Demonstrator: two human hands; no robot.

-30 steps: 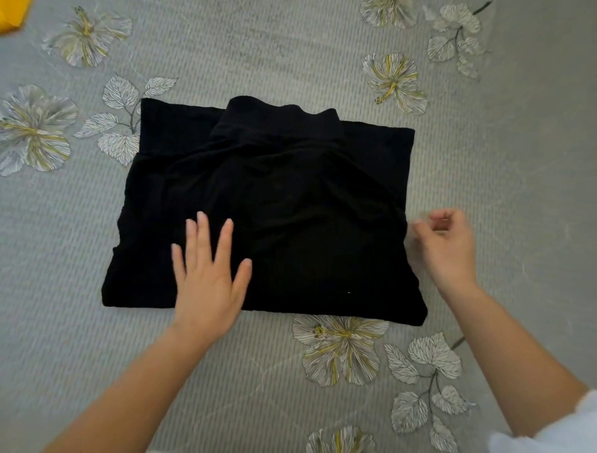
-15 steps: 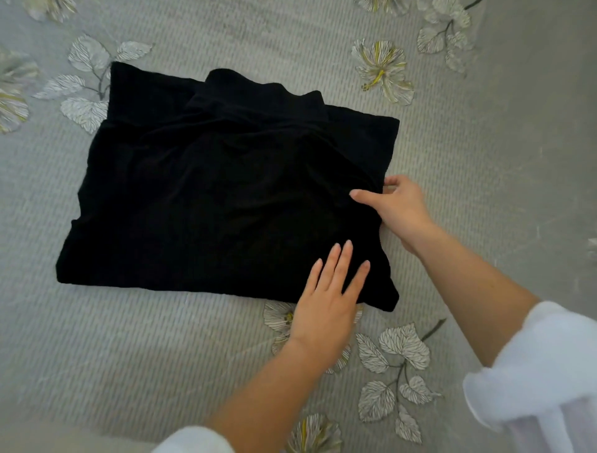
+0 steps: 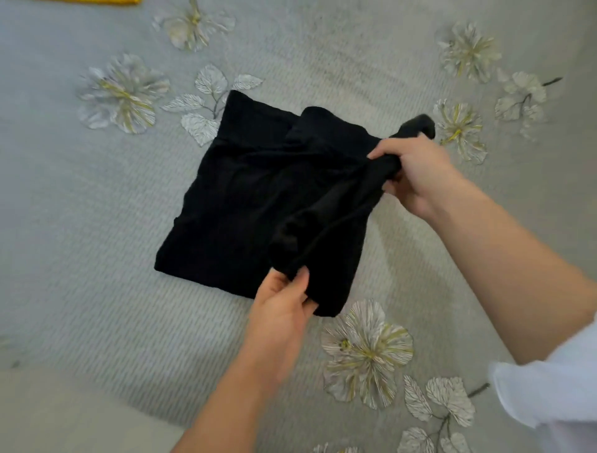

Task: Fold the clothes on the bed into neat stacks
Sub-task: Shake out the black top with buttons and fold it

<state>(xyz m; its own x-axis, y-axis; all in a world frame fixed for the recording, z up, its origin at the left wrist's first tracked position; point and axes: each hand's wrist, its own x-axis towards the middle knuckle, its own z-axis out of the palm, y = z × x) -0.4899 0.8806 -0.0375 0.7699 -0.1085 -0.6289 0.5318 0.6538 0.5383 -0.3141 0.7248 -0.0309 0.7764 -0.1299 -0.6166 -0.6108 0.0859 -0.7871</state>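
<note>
A black garment point(image 3: 239, 207), partly folded into a rough rectangle, lies in the middle of the grey flowered bedspread point(image 3: 97, 291). Its right edge is lifted off the bed and curls over toward the left. My left hand point(image 3: 281, 304) pinches the near right corner of that lifted edge. My right hand point(image 3: 416, 174) grips the far right corner, with a bunch of black cloth sticking out above the fist. The left part of the garment rests flat.
A strip of yellow cloth point(image 3: 97, 1) shows at the top left edge of the view. A pale plain surface point(image 3: 64, 417) lies at the bottom left, beyond the bedspread's edge. My white sleeve point(image 3: 555, 388) is at the lower right.
Both hands rested flat by the garment's right side before; now each has taken hold of a right corner and lifted that edge up and over to the left.
</note>
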